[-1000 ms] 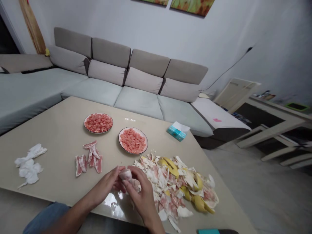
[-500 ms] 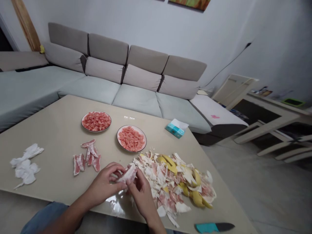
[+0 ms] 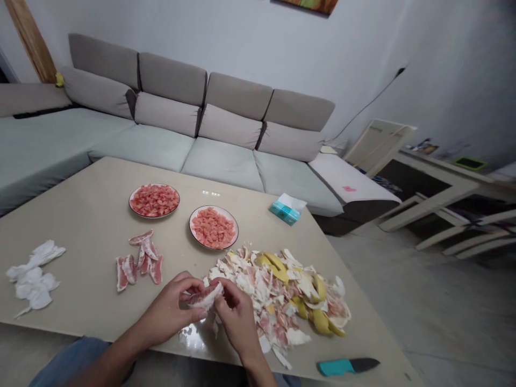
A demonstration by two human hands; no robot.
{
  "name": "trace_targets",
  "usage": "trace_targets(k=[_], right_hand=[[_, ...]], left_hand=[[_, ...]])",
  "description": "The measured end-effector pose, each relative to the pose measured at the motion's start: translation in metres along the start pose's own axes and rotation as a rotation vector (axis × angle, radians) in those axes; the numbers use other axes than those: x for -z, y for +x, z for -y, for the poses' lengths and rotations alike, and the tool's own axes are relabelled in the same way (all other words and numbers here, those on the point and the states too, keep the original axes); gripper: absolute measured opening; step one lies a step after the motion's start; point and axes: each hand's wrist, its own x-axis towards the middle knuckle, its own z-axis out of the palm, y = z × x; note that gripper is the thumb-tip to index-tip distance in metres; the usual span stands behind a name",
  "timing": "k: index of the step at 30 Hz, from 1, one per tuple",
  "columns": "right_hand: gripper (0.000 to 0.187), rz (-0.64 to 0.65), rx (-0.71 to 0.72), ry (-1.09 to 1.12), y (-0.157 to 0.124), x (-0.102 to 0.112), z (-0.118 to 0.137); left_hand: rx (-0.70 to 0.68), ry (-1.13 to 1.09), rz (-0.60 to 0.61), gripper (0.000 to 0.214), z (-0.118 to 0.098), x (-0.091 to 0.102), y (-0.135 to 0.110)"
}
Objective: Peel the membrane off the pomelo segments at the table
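Pomelo segment (image 3: 205, 297) is held between both hands just above the near edge of the surface (image 3: 88, 215), clear of contact with it. Left hand (image 3: 171, 309) grips the segment's left end, fingers closed on it from above and below. Right hand (image 3: 237, 317) grips the right end, its fingers (image 3: 224, 294) curled tight over the upper edge. Long axis of the segment runs roughly left to right, rising slightly toward the right hand; pale membrane faces up, pink flesh shows at the lower left end. Both hands are equally near, each on its own end, thumbs meeting close to the middle.

Surroundings noted: a heap of peel and pith scraps (image 3: 282, 293) lies immediately to the right of the right hand, touching the surface. Several unpeeled segments (image 3: 139, 260) lie to the left and beyond the left hand, near but apart from it. Two plates of peeled flesh stand farther back, one left (image 3: 153, 200) and one right (image 3: 213, 227). Crumpled tissues (image 3: 32, 274) sit at the far left. A knife with a teal handle (image 3: 346, 366) lies at the near right edge, well apart from both hands. A tissue pack (image 3: 286, 209) sits toward the far right corner.
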Motion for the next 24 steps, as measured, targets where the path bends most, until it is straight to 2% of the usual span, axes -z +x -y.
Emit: trace_targets(k=[4, 9, 13, 19, 24], right_hand=[[0.03, -0.03, -0.064, 0.034, 0.003, 0.009, -0.007], [0.029, 0.074, -0.096, 0.197, 0.003, 0.008, -0.008], [0.029, 0.128, -0.03, 0.188, -0.001, -0.002, 0.0], [0.021, 0.039, 0.119, -0.007, -0.002, -0.004, 0.001], [0.016, 0.061, 0.163, -0.047, -0.003, -0.004, -0.002]], left_hand=[[-0.007, -0.108, 0.056, 0.026, 0.0, -0.003, -0.001], [-0.014, -0.193, 0.001, 0.024, 0.003, -0.007, 0.001], [0.011, -0.206, -0.079, 0.025, 0.005, -0.007, 0.003], [0.056, -0.218, -0.06, 0.031, 0.008, -0.008, 0.004], [-0.057, -0.075, -0.104, 0.02, 0.008, -0.011, -0.002]])
